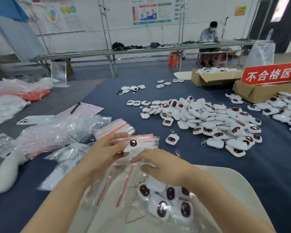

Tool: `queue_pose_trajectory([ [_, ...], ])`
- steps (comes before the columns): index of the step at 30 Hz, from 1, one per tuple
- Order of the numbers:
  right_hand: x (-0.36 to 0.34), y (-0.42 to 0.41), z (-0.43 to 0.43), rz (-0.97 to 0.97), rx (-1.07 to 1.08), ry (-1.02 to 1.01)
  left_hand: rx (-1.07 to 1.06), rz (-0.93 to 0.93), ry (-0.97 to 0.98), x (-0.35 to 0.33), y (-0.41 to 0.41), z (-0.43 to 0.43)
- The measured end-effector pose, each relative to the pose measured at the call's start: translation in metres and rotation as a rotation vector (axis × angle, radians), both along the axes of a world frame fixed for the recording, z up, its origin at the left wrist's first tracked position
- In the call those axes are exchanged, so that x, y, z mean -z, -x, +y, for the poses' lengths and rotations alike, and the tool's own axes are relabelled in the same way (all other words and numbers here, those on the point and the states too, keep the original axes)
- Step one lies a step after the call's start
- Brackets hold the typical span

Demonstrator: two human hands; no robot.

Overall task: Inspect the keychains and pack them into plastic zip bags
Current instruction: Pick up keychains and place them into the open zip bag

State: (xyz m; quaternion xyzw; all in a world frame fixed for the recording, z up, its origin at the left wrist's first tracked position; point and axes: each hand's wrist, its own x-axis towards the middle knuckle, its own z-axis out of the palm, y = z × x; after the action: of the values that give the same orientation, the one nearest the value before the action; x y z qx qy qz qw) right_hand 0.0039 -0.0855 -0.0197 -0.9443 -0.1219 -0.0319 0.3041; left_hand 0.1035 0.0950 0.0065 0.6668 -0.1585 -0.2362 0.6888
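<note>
The left hand [106, 148] holds one white keychain [133, 143] with its dark, red-rimmed face up. Its fingers are spread above the piece and the thumb is beneath, so the piece is pinched between them. The right hand [161, 165] sits just beside it, fingers curled together onto the clear plastic of a zip bag [123, 166] with a red seal strip. Blur makes it hard to say whether the keychain is already partly inside.

The step looks like bagging an inspected piece. To do it well, the right hand should hold the bag's mouth wide while the left feeds the body in first and lets the clasp follow. Then the seal should be pressed flat from end to end.

Packed keychains [168, 200] lie in bags close to the body. The loose pile [208, 121] waits to the right, and a stack of empty bags [115, 128] lies just beyond the left hand.
</note>
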Motion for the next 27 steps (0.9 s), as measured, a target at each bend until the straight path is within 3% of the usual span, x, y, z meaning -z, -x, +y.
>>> queue_pose_trajectory([
  [3, -0.006, -0.006, 0.021, -0.027, -0.134, 0.333, 0.041, 0.08, -0.09, -0.002, 0.007, 0.03],
  [7, -0.017, -0.01, 0.025, -0.004, -0.057, 0.481, 0.058, 0.101, -0.131, -0.005, 0.017, 0.053],
  [12, -0.031, -0.001, 0.025, 0.091, 0.044, 0.24, 0.08, -0.085, -0.32, -0.007, 0.026, 0.062],
  [18, -0.034, 0.002, 0.026, 0.1, 0.075, 0.181, 0.259, -0.161, -0.382, -0.013, 0.033, 0.049],
  [27, -0.031, 0.0, 0.023, 0.026, 0.045, -0.026, 0.337, -0.245, -0.439, -0.004, 0.04, 0.044],
])
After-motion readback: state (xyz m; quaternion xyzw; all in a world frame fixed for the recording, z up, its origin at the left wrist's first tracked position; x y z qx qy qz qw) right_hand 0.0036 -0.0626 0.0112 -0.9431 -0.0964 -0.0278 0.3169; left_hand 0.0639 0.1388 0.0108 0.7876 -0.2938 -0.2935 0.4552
